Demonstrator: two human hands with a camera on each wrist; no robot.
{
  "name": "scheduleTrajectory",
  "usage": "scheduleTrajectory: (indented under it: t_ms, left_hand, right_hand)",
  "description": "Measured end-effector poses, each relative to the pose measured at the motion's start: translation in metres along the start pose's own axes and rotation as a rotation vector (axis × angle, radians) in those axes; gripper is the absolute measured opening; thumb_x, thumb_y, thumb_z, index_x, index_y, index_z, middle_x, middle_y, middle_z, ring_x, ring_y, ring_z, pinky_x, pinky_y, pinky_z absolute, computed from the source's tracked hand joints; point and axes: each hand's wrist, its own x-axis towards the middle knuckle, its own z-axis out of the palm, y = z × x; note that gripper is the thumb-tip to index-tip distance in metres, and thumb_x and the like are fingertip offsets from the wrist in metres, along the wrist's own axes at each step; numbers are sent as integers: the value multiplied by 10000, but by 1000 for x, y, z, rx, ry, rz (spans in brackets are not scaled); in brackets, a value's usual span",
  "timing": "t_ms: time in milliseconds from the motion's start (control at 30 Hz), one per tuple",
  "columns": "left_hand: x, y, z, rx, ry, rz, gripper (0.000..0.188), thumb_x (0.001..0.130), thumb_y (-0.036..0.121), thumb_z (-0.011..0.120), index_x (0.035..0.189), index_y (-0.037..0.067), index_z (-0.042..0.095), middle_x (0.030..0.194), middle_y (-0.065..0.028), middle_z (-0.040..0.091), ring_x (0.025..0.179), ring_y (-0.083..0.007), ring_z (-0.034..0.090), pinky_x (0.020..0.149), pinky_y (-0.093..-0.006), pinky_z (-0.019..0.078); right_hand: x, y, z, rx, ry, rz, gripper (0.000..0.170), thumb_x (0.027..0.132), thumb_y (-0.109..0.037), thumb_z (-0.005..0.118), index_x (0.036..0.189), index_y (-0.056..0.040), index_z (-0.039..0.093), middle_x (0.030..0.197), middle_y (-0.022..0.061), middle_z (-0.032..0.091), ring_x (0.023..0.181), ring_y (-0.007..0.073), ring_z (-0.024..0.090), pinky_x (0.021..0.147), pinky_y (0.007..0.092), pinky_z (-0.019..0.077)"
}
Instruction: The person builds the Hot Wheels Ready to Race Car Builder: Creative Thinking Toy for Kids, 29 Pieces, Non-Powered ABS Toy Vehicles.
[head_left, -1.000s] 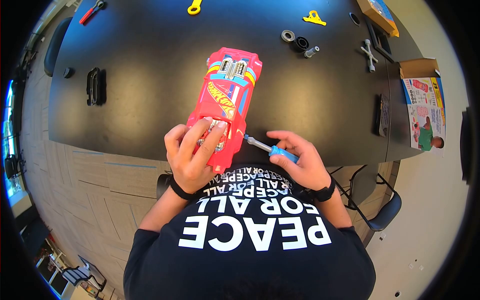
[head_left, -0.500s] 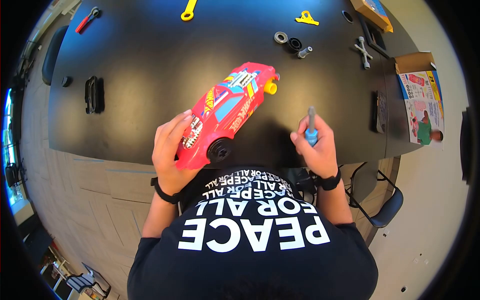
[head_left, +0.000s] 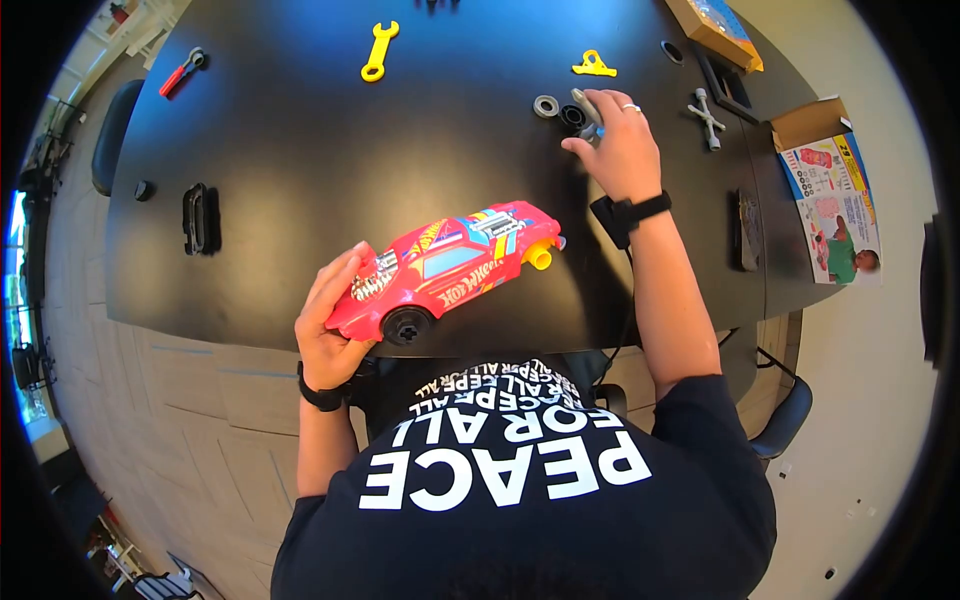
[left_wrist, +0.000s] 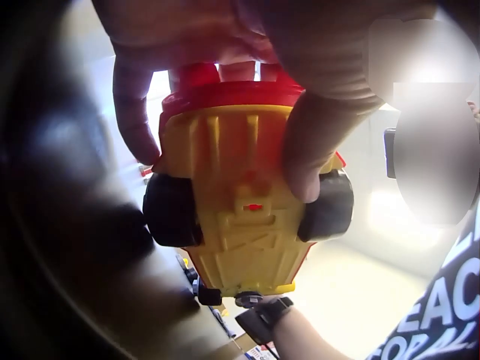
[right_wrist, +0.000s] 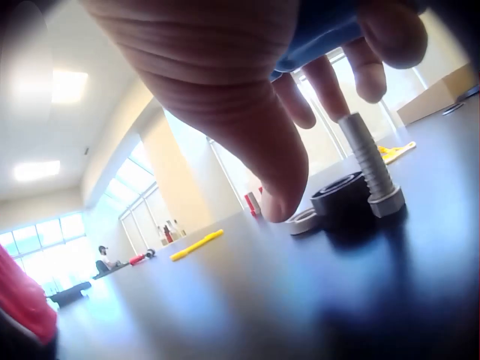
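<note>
My left hand [head_left: 325, 320] grips one end of a red toy car [head_left: 470, 265] near the table's front edge, its thumb pressed on the yellow underside [left_wrist: 240, 157]. Two black wheels [left_wrist: 174, 210] are on that end; a bare yellow axle end [head_left: 538, 260] sticks out at the other. My right hand [head_left: 622, 150] keeps a blue-handled screwdriver [right_wrist: 322, 37] against its palm, fingers spread downward. Just below those fingers, a grey plastic bolt [right_wrist: 369, 165] stands head down beside a black wheel [right_wrist: 341, 196] and a grey ring [head_left: 545, 106].
Farther back lie a yellow wrench [head_left: 380, 52], a red-handled ratchet [head_left: 182, 74] and a yellow clip-shaped part [head_left: 594, 65]. To the right are a grey cross wrench [head_left: 707, 120], a black part [head_left: 745, 230] and an open cardboard box [head_left: 810, 125]. Another black part [head_left: 197, 218] lies at left.
My right hand has moved from beside the car forward to the bolt and wheel, still with the screwdriver. The car has been turned so its side faces me and lowered toward the table.
</note>
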Motion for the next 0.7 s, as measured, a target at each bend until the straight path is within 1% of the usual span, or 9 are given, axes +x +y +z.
scheduleTrajectory:
  t_ms: [33,67,100,167,200,300,533,600,700]
  left_hand:
    - [-1,-4,1,-24,11,16,789,841,143,938,1539,-23,609,1566,-272,609,1432,-368,612,1196,-462,487]
    - [-1,-7,1,-48,22,31,781,808,34,921,1530,-19,626,1553,-255,633,1405,-346,632,1176,-439,498]
    - [-1,-8,1,-48,29,38,781,808,34,921,1530,-19,626,1553,-255,633,1405,-346,632,1176,-439,498]
    - [-1,-9,0,-54,16,56,791,792,34,924,1525,-20,632,1547,-257,639,1383,-354,642,1169,-450,501]
    - [0,-8,0,-37,20,59,782,787,40,925,1513,-23,642,1529,-259,653,1366,-362,650,1159,-453,505]
    - [1,-9,-2,-20,15,67,773,786,54,928,1504,-23,652,1524,-261,657,1358,-365,653,1152,-453,506]
    - [2,-12,-5,-22,0,77,777,787,114,947,1496,-22,660,1514,-261,664,1343,-365,660,1140,-454,510]
    - [2,-13,-5,-10,2,82,783,786,132,954,1496,-21,661,1512,-261,665,1336,-367,664,1135,-454,510]
    - [2,-14,-6,-9,2,81,781,792,144,953,1496,-23,660,1512,-262,666,1331,-370,667,1133,-455,509]
  right_hand:
    - [8,3,5,-61,-67,11,643,787,-249,966,1354,-121,693,1330,85,702,1218,370,671,994,474,601]
    - [13,4,7,-98,-123,44,640,771,-267,973,1340,-130,714,1324,80,716,1208,360,684,990,472,604]
    - [16,5,8,-99,-117,36,640,771,-267,973,1340,-130,714,1324,80,716,1208,360,684,990,472,604]
    - [21,9,11,-117,-225,32,585,784,-234,953,1311,-113,729,1266,99,737,1180,363,697,978,478,581]
    - [22,9,12,-128,-228,18,539,799,-230,942,1287,-113,744,1218,100,750,1139,362,712,950,479,587]
    - [24,8,12,-148,-271,31,501,824,-235,923,1279,-119,751,1185,97,759,1118,363,719,931,477,592]
    - [15,7,12,-137,-242,-14,494,857,-259,894,1314,-142,746,1163,92,766,1110,355,719,923,471,591]
    - [13,4,13,-178,-211,-56,449,869,-255,888,1287,-158,752,1169,70,746,1061,326,735,892,462,620]
    - [9,-6,6,-137,-231,-85,446,884,-237,862,1308,-165,746,1173,85,716,1048,325,730,885,471,616]
